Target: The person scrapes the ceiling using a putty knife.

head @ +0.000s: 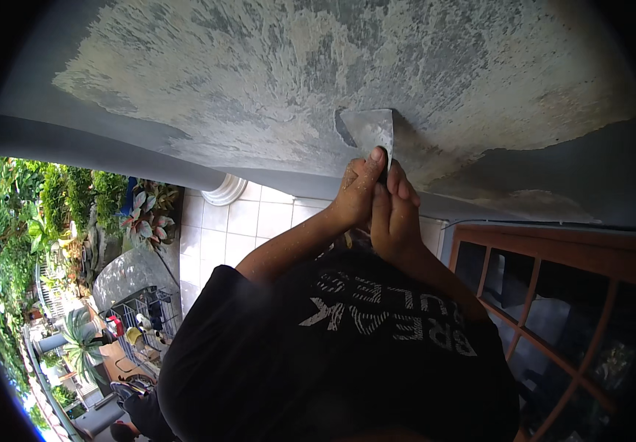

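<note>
A metal putty knife (372,126) has its wide blade against the grey wall (296,72), near the lower part of a rough, patchy area. My left hand (359,185) grips its handle, the thumb lying near the base of the blade. Just beside it, my right hand (398,212) is also closed around the handle, which the fingers mostly hide. Pale specks dot my left hand and forearm. Left of the blade is a small dark patch with a ragged edge. Smoother, darker grey borders the rough area.
Wood-framed window panes (508,282) stand at right. On the left are a round column base (225,189) on pale floor tiles (243,218), leafy plants (149,215) and a wire rack (141,326) holding assorted items. Another person (144,414) is at lower left.
</note>
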`<act>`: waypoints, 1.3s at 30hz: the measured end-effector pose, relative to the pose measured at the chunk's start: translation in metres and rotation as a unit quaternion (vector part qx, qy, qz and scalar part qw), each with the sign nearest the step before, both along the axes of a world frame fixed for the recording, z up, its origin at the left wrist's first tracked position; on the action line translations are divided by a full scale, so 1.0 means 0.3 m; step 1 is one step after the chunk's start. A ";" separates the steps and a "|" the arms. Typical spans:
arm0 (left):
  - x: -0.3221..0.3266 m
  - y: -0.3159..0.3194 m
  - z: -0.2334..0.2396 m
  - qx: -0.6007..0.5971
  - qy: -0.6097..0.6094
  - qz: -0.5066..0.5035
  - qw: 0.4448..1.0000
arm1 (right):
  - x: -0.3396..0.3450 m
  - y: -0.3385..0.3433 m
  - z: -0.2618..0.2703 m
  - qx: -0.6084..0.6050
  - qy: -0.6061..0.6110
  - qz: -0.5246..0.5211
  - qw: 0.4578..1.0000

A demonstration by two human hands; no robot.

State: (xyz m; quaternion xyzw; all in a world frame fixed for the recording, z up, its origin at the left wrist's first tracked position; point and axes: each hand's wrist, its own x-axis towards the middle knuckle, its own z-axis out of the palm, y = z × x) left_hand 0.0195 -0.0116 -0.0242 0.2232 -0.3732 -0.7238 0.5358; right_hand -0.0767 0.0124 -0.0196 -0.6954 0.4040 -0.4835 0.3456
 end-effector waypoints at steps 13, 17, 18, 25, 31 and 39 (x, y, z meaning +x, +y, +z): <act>0.013 0.022 0.020 0.018 -0.031 -0.029 0.999 | 0.024 0.022 0.007 -0.045 -0.010 -0.041 0.998; -0.012 0.034 0.023 0.017 0.005 -0.013 1.000 | -0.017 0.024 0.032 0.071 0.024 0.027 0.997; -0.015 0.024 0.029 0.009 0.001 -0.010 1.000 | -0.022 0.023 0.024 0.014 0.032 0.022 0.999; -0.011 0.028 0.033 0.048 0.029 -0.017 0.998 | -0.013 0.021 0.047 0.011 0.010 -0.004 1.000; -0.012 0.029 0.010 0.014 0.043 -0.012 0.999 | -0.009 0.035 0.043 0.006 0.033 -0.014 0.999; -0.024 0.034 0.012 0.022 0.048 -0.014 0.999 | -0.022 0.031 0.049 0.001 0.048 -0.003 0.999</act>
